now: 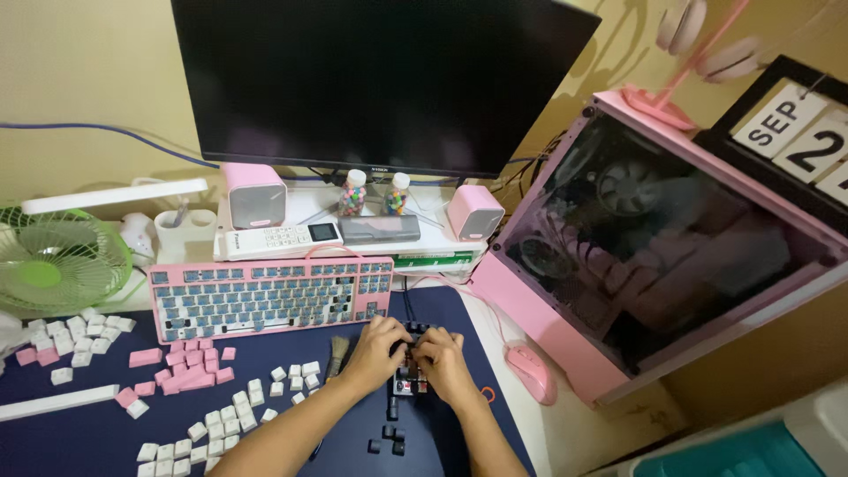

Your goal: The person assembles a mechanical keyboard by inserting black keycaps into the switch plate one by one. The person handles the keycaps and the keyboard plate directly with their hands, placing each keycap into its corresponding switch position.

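Both my hands meet over a small dark part on the navy desk mat (79, 433). My left hand (378, 346) and my right hand (444, 360) pinch this small dark keyboard piece (412, 382) between their fingertips; most of it is hidden under the fingers. Just behind the hands lies a pink keyboard (265, 296) with its keycaps removed, showing rows of switches. A few small black switches (389, 433) lie on the mat near my forearms. A small brush (336, 353) rests left of my left hand.
Loose white and pink keycaps (199, 389) are scattered over the mat's left half. A pink mouse (530, 371) lies at right, beside a pink glass-sided computer case (654, 238). A black monitor (371, 79), two pink speakers, a handset and a green fan (53, 261) stand behind.
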